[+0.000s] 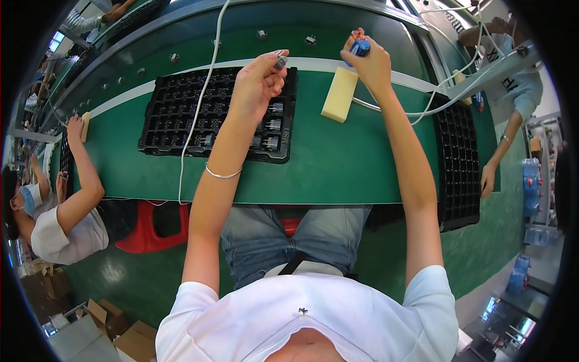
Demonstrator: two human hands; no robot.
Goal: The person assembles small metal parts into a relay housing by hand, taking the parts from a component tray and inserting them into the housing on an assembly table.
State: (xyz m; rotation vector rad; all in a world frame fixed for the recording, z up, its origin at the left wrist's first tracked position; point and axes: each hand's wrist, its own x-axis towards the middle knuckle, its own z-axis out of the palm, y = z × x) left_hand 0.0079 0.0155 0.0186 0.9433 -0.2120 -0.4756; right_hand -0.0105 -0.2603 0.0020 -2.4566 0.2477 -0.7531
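My left hand (259, 84) is raised over the right half of a black compartment tray (181, 111). Between its thumb and fingertips it pinches a small grey cylindrical component (280, 62). My right hand (375, 63) is closed around a blue object with a copper-orange top (360, 48); its kind is unclear, as the fingers cover part of it. Just below that hand, a pale yellow block (339, 95) lies on the green table. Several small grey parts with pins (272, 125) sit in the tray's right-hand compartments.
Beyond the table's white edge strip runs a green conveyor (241, 48) carrying spaced-out small parts (310, 40). A white cable (208, 78) hangs across the tray. Another black tray (461, 157) stands at the right. Co-workers sit at left and right, one hand (487, 180) beside that tray.
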